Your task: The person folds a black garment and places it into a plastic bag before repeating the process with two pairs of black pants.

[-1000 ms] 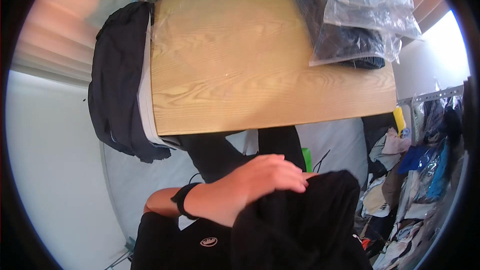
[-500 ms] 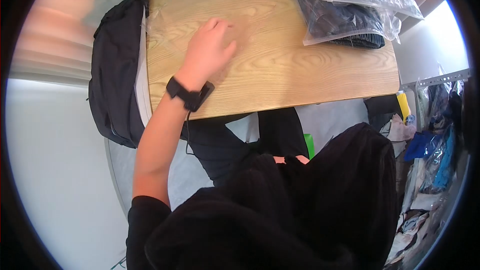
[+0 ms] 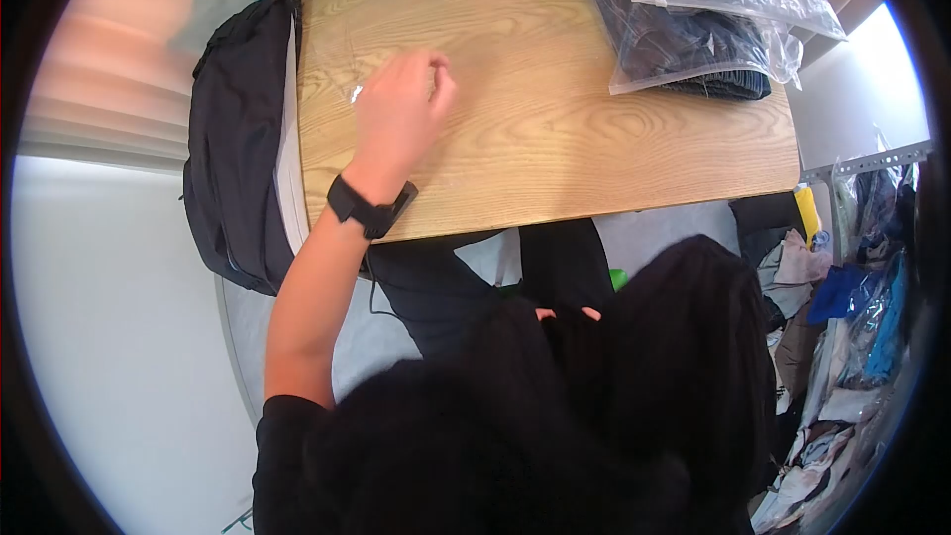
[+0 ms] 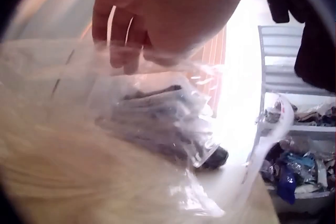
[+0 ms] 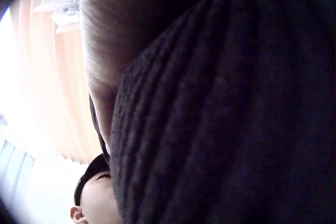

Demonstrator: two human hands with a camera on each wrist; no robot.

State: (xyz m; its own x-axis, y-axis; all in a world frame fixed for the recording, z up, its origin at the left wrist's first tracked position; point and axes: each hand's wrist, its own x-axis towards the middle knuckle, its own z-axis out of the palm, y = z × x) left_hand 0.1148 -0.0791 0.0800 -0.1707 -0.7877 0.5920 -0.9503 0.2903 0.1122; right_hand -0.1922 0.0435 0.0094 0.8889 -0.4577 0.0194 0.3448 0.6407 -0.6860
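Over the left part of the table, my left hand (image 3: 401, 109) pinches a clear plastic bag (image 4: 47, 71) with curled fingers. The film rises to the fingertips in the left wrist view and shows a glint beside the hand in the head view. A black garment (image 3: 684, 357) with ribbed fabric (image 5: 210, 119) hangs in front of my body. My right hand (image 5: 118, 29) holds it from below; in the head view only a few fingertips (image 3: 591, 313) show past the cloth, the rest being hidden.
Dark folded clothes in clear bags (image 3: 703, 30) are stacked at the wooden table's (image 3: 594, 159) back right. Dark clothing (image 3: 243, 149) lies along the left edge. On the right stands a shelf with bagged clothes (image 3: 872, 317).
My left hand has left the black garment, reached forward onto the table and curled its fingers on the clear bag. The garment, held by the right hand, now spreads wider before my body.
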